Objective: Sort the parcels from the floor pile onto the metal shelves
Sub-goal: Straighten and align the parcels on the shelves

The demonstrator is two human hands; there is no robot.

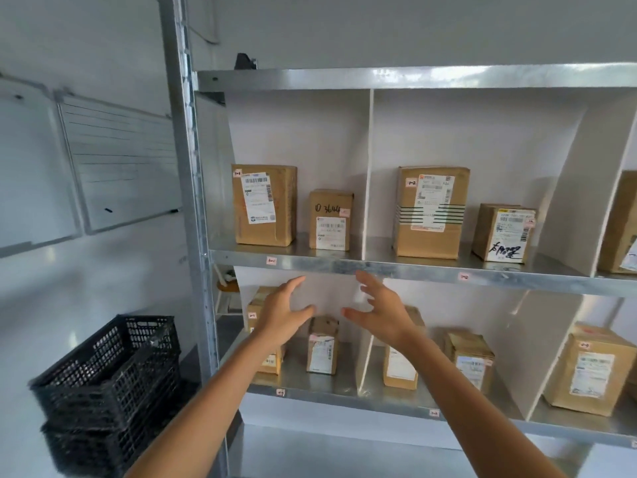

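The metal shelves (406, 269) fill the right of the view, split by white dividers. In the upper left bay a small cardboard parcel (330, 219) with black handwriting stands beside a taller labelled parcel (264, 205). Just below that shelf's front edge, my left hand (284, 310) and my right hand (377, 310) hover with fingers spread, palms facing each other, holding nothing. Behind them, on the lower shelf, stands a small parcel (322, 346). More parcels fill the other bays. The floor pile is out of sight.
Two stacked black plastic crates (110, 381) stand at the lower left beside the shelf's upright post (193, 208). Whiteboards (120, 160) hang on the left wall. A white divider (368, 167) separates the upper bays.
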